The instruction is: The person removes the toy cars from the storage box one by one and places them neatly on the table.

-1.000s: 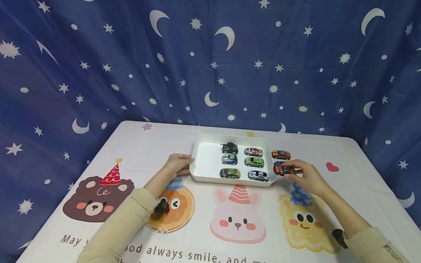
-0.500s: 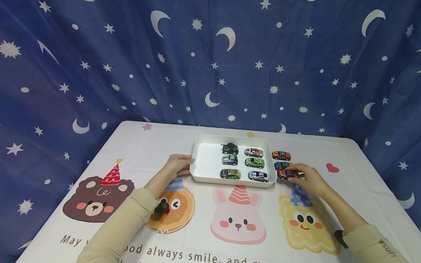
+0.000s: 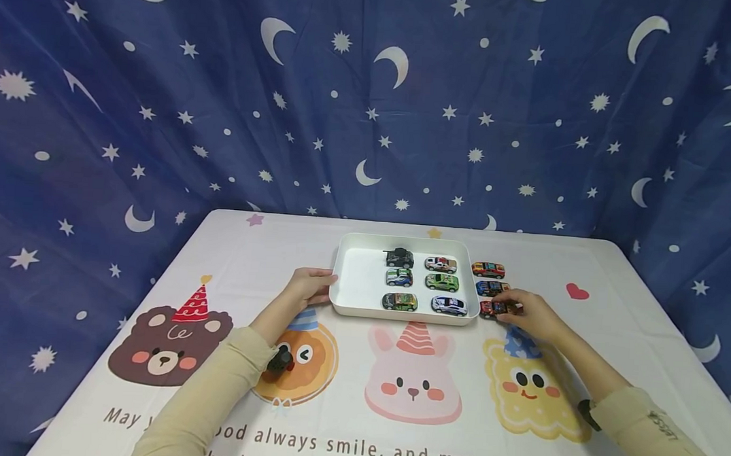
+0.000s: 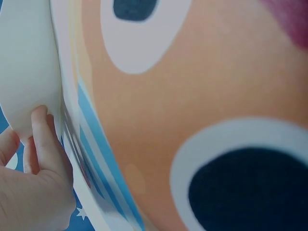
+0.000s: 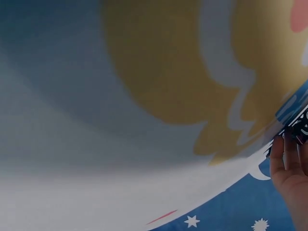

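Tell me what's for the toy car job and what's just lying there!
Looks like part of the job:
right hand, pinching a red car
left hand, gripping the white tray
six toy vehicles in the tray
blue car and red-and-yellow car beside the tray

Probably just there:
starry curtain
printed tablecloth

Both arms forward, fingers pinched

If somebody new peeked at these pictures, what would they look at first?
Probably the big blue curtain with white moons and stars, which fills the back of the head view. Next might be the white tray with six toy vehicles in it; three more cars line up just beyond its right side, where the right hand holds the red car nearest the person.
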A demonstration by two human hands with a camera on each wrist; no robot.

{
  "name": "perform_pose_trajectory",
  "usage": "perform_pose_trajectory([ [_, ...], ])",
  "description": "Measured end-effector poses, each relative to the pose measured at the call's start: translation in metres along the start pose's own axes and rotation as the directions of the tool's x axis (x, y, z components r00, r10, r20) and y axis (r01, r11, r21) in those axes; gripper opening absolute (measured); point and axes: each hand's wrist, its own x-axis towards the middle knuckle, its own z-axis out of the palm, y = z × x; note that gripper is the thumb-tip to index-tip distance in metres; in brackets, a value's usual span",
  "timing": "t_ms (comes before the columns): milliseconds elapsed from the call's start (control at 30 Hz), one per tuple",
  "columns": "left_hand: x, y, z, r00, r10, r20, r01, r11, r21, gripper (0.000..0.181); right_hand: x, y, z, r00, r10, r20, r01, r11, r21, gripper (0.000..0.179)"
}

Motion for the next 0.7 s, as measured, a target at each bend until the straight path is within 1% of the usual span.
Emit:
perform_pose_trajectory([
  [200,-0.0011,-0.0006,0.0002,1.0,0.009,-0.002,-0.009,1.0,0.002,0.041,-0.0005,-0.0006,0.0006,1.0,-0.009,0.014,0.009,1.0,-0.03,0.03],
  [400,0.0015,-0.0022,0.0006,1.0,0.012,-0.005,-0.012,1.0,-0.001,0.04,0.0001,0.002,0.0019,0.999,-0.021,0.026,0.022,0.998,-0.051,0.03],
  [533,0.0011,-0.0017,0.0011,1.0,0.01,-0.01,-0.01,1.0,-0.002,0.04,-0.0003,0.0018,0.0015,0.999,-0.019,0.032,0.02,0.999,-0.036,0.03],
  [700,0.0012,-0.0015,0.0017,1.0,0.01,-0.013,-0.01,1.0,-0.001,0.04,0.0006,0.0018,0.0006,0.999,-0.036,0.041,0.037,0.999,-0.026,0.032],
])
